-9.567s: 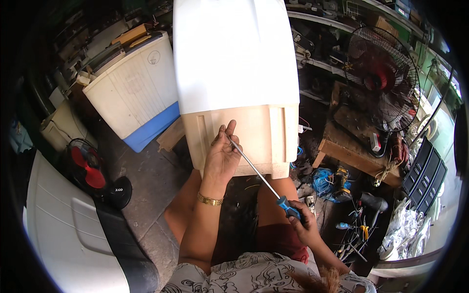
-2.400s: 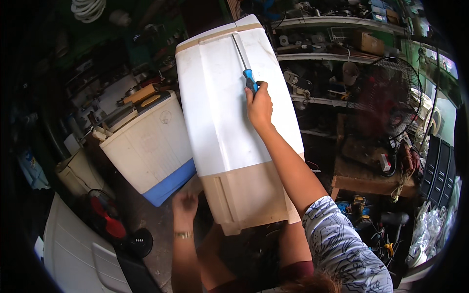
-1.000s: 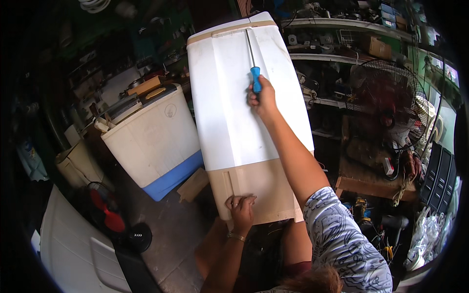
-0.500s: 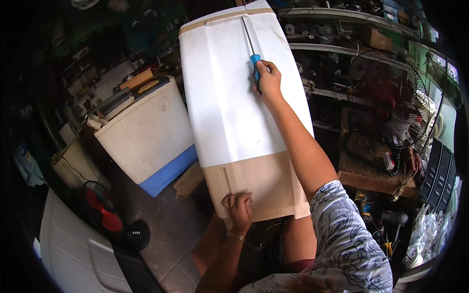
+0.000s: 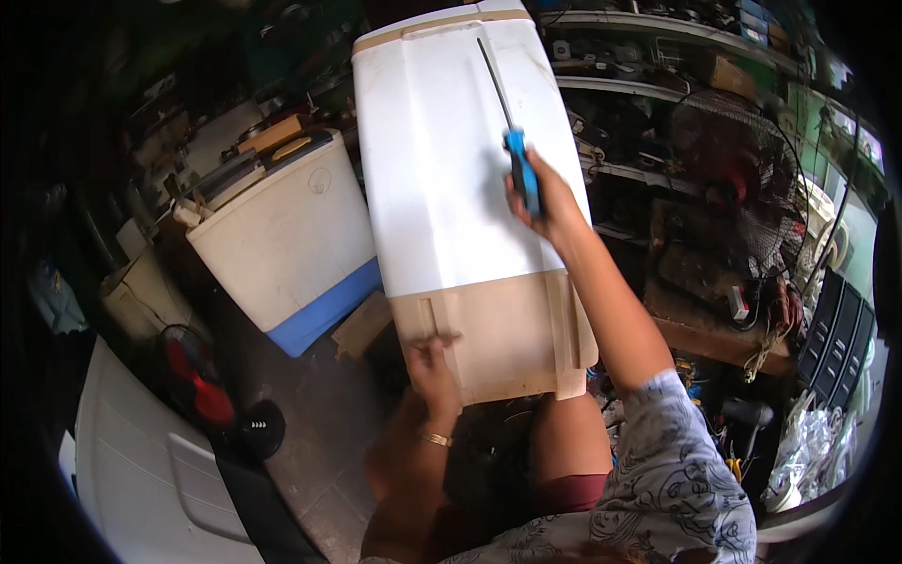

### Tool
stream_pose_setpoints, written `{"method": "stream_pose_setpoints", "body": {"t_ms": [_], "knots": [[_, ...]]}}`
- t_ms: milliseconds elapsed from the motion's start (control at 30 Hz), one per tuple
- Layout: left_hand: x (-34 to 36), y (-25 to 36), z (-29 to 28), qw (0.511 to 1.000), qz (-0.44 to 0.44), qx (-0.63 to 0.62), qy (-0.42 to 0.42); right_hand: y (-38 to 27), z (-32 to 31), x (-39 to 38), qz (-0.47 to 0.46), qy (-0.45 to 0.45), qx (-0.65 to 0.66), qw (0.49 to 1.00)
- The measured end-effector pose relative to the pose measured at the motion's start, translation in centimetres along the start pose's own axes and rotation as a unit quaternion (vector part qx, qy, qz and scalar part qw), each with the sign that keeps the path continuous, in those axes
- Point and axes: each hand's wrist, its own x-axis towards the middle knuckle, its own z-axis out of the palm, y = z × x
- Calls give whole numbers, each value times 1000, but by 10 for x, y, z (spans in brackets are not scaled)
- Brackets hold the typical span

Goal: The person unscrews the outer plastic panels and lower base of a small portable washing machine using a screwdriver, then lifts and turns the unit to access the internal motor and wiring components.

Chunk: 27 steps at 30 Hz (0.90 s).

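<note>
At the bottom of the frame the person's patterned grey sleeve (image 5: 672, 470) and bare forearms rose toward the work. Just above the lower centre, the left hand (image 5: 434, 371) (a thin gold bracelet (image 5: 434, 439) at its wrist) pressed flat, fingers spread and clamped on nothing, against the tan lower band (image 5: 498, 334) of the tall white plastic appliance casing (image 5: 451, 160), which lay tilted up the middle of the frame. Higher, right of centre, the right hand (image 5: 545, 202) kept its grip wrapped around the blue handle of a long steel-shafted screwdriver (image 5: 512, 141), whose shaft ran up the white face toward the casing's top edge. The step in hand looked like bringing the tip to a fastener or seam near the top; the next move would likely call for seating the tip squarely while the lower hand steadied the casing. In the left of the frame stood a white washing machine with a blue base (image 5: 282, 244), a red floor fan (image 5: 197, 390) below it, and cluttered metal shelves (image 5: 658, 56) in the upper right.
</note>
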Motion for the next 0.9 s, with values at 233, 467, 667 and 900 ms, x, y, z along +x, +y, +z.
{"method": "stream_pose_setpoints", "body": {"t_ms": [233, 467, 667, 900], "knots": [[93, 91, -14, 903, -173, -389, -54, 117, -70, -218, -126, 16, -398, 908], [80, 111, -3, 881, -240, -398, -89, 139, -70, -277, -111, 21, -433, 894], [70, 104, -1, 852, -266, -432, -127, 132, -62, -273, -68, 36, -392, 917], [68, 104, 7, 856, -276, -415, -132, 131, -63, -271, -82, 26, -421, 903]]}}
